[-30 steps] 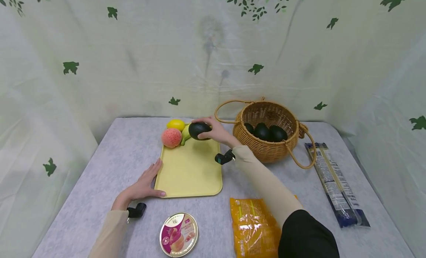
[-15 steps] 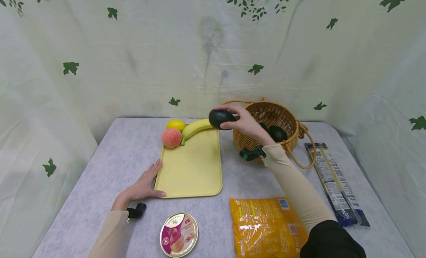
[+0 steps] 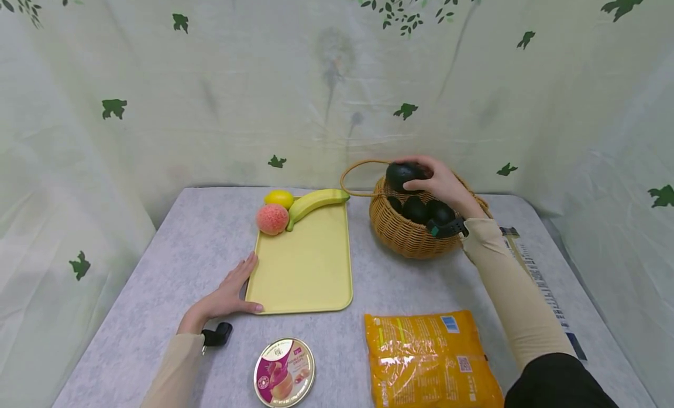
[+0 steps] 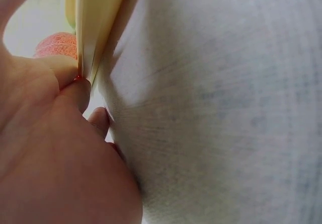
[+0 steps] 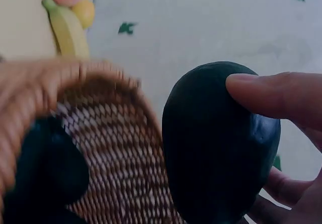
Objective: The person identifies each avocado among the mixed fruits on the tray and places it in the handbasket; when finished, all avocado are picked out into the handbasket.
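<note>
My right hand (image 3: 447, 188) holds a dark avocado (image 3: 404, 177) over the opening of the wicker basket (image 3: 413, 243). The right wrist view shows the thumb (image 5: 256, 90) pressed on the upper side of this avocado, with other fingers behind it. Several more dark avocados (image 3: 414, 209) lie inside the basket. On the left, my left hand (image 3: 223, 297) touches the yellow tray (image 3: 305, 273) with fingers spread along its left edge and the thumb at the near corner. A banana (image 3: 317, 203), a pink fuzzy peach (image 3: 272, 219) and a lemon (image 3: 279, 198) lie together at the tray's far end.
A round tin (image 3: 284, 373) with a pink-and-white lid sits in front of the tray. To its right lies an orange plastic packet (image 3: 429, 361). My right arm partly covers a long printed package (image 3: 542, 285). A pale leaf-print curtain (image 3: 226, 92) hangs behind the table.
My right hand has carried the avocado from above the banana on the tray rightward to over the basket, uncovering the banana. The left hand has stayed at the tray's edge.
</note>
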The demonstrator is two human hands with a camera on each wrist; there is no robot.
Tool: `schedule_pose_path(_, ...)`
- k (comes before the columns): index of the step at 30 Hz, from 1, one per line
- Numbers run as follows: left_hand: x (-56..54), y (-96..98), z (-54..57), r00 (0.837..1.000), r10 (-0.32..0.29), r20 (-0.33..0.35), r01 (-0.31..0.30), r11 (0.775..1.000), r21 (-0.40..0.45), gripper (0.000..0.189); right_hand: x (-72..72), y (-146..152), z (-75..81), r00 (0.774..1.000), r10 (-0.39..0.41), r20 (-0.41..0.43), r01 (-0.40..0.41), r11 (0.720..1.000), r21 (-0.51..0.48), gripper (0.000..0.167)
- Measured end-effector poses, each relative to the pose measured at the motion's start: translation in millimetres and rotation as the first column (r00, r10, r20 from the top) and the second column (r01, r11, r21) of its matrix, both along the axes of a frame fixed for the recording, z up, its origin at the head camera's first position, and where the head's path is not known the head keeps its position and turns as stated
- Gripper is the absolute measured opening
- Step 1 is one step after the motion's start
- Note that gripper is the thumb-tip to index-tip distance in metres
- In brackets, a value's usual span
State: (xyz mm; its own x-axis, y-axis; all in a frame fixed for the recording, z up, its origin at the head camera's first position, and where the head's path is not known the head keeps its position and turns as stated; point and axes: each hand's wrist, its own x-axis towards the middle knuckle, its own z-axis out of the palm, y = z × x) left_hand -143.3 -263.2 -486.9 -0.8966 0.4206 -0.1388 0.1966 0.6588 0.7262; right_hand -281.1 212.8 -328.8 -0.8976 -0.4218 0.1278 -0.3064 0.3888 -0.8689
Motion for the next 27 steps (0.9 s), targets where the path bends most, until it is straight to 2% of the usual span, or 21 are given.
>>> schedule_pose_path(5, -0.1, 0.0, 0.1, 1.0, -0.007, -0.001, 0.007, 1.0, 0.003, 0.117, -13.7, 15.8, -8.2, 0.999, -0.045, -0.017, 0.046, 0.996, 0.072, 0.049)
schedule_pose_path(12, -0.1, 0.1, 0.9, 1.0, -0.003, 0.005, 0.003, 1.0, 0.003, 0.117, -28.5, 23.8, -18.1, 0.996, -0.062, -0.058, 0.074, 0.968, 0.241, 0.046)
schedule_pose_path(19, 0.8, 1.2, 1.6, 1.0, -0.005, 0.006, 0.005, 1.0, -0.003, 0.117, -32.6, 25.4, -21.2, 0.999, -0.053, -0.005, 0.052, 0.935, 0.35, 0.046)
schedule_pose_path(23, -0.2, 1.7, 2.3, 1.0, 0.0, 0.005, 0.0, 1.0, -0.003, 0.118, -29.9, 24.0, -17.8, 0.998, -0.057, 0.009, 0.05, 0.928, 0.369, 0.045)
schedule_pose_path(27, -1.0, 2.0, 3.2, 1.0, 0.004, 0.007, -0.004, 1.0, -0.002, 0.117, -25.4, 28.1, -16.9, 0.997, -0.073, 0.014, 0.065, 0.944, 0.323, 0.045)
